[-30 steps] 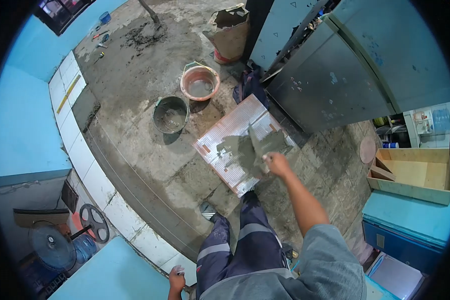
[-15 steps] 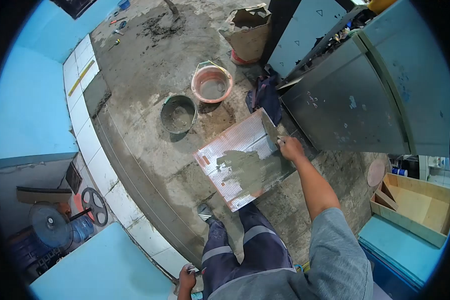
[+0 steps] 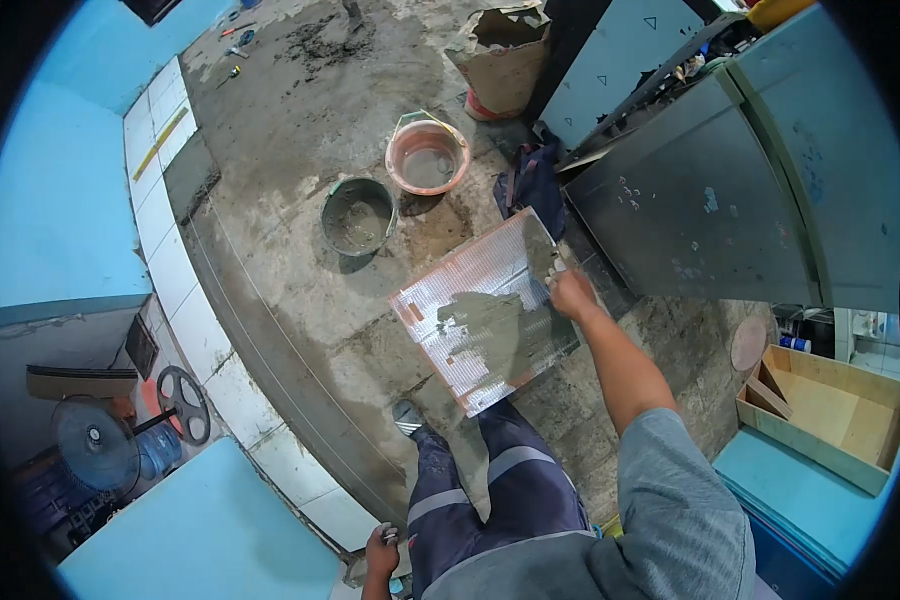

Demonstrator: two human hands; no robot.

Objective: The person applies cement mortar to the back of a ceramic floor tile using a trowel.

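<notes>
My right hand [image 3: 573, 295] is closed around the handle of a trowel [image 3: 542, 254], whose blade lies over the right part of a large tile [image 3: 475, 245]. The tile's ribbed back faces up. Wet grey mortar [image 3: 495, 330] covers its middle and lower right area. My left hand [image 3: 381, 552] hangs low beside my left leg, fingers curled; something small and greyish shows at the fingertips, too small to name. Beyond the tile stand a dark bucket [image 3: 334, 222] and an orange bucket [image 3: 460, 178], both with grey matter inside.
White tiles [image 3: 175, 250] run along the left wall, beside a stretched string [image 3: 260, 305]. A torn paper sack [image 3: 505, 85] and a dark bag [image 3: 532, 190] lie ahead. A grey refrigerator [image 3: 690, 190] lies right, a wooden drawer [image 3: 840, 410] lower right, a fan [image 3: 95, 440] lower left.
My right hand and the trowel have shifted slightly left on the tile. The view has tilted a little; my left hand stays low at my side.
</notes>
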